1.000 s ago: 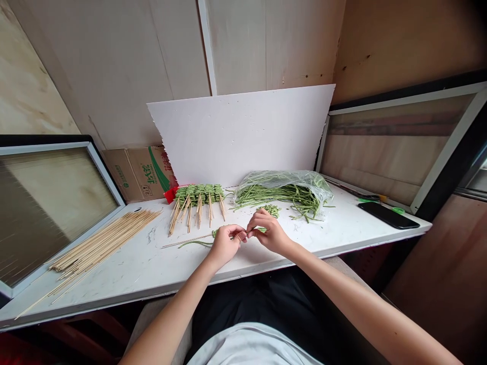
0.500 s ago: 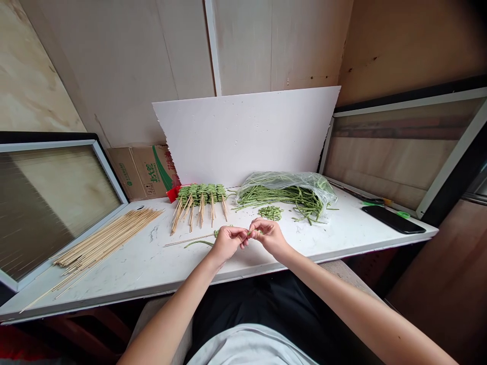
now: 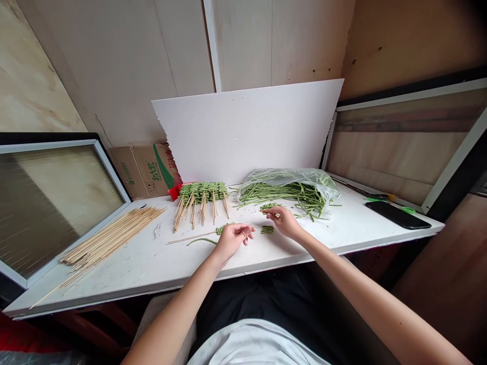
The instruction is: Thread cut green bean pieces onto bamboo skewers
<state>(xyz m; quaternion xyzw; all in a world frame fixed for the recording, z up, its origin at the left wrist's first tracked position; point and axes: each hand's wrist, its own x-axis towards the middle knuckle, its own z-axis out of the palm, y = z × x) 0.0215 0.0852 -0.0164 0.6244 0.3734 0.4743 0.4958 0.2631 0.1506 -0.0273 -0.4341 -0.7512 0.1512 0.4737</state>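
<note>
My left hand [image 3: 234, 238] hovers low over the table's near part, its fingers loosely curled and apart, with nothing visible between them. Just behind it lies a bamboo skewer [image 3: 186, 238] carrying green bean pieces [image 3: 219, 230]; my hand hides its far end. A single long bean [image 3: 201, 240] lies beside that skewer. My right hand [image 3: 283, 222] is at the small pile of cut bean pieces [image 3: 271, 206], fingertips pinched on a piece at its near edge. Below those fingers a short row of cut bean pieces [image 3: 267, 229] lies side by side.
Loaded bean skewers [image 3: 203, 191] are stacked at the back. Loose bamboo skewers [image 3: 114, 235] spread on the left. A clear plastic bag [image 3: 285, 176] of long beans [image 3: 281, 194] stands back right. A phone [image 3: 397, 215] lies far right; a cardboard box [image 3: 140, 172] is behind left.
My hands were together over a small green piece. My right hand has moved away and up to the cut pile, uncovering the short row; the left has stayed nearly in place, fingers loosened.
</note>
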